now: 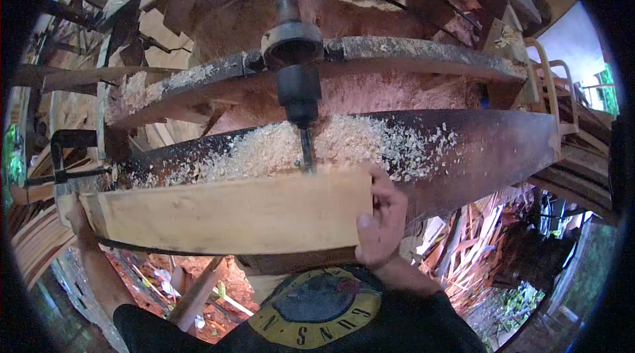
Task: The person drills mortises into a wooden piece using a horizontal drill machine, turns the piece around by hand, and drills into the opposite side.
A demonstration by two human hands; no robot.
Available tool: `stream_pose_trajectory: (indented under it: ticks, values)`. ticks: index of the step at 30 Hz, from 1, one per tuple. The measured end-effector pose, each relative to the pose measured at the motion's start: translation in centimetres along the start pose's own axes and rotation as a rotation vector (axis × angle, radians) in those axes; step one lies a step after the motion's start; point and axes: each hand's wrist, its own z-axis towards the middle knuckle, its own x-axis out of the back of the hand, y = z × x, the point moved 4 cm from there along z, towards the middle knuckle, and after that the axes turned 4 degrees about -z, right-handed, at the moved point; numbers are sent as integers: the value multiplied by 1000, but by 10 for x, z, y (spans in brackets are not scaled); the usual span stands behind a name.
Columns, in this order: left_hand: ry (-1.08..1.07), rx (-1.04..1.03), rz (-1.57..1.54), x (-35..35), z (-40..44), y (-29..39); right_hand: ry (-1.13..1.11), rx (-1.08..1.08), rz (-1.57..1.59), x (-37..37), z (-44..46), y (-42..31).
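A pale wooden board [231,214] stands on its edge along the near side of a dark worktable [489,145]. My right hand [383,224] grips its right end, fingers curled over the top corner and thumb on the near face. At the far left end my left hand [77,215] holds the board, with most of its fingers hidden. Just behind the board's top edge, a drill bit [306,147] points down from a dark chuck [297,92]. Where the bit's tip meets the wood is hidden. Pale wood shavings [264,153] are heaped around the bit.
A black clamp [59,155] is fixed at the table's left end. Behind the chuck runs a shavings-covered wooden beam [430,52]. Wood scraps [463,240] lie below on the right, and stacked boards [40,240] sit at the left.
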Motion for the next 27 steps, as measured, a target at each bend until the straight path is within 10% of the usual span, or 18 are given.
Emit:
stream_pose_trajectory:
  ticks: [27]
  values:
    - [107,-121,211,8,8,24,-23,-2,-4,-16,0,4]
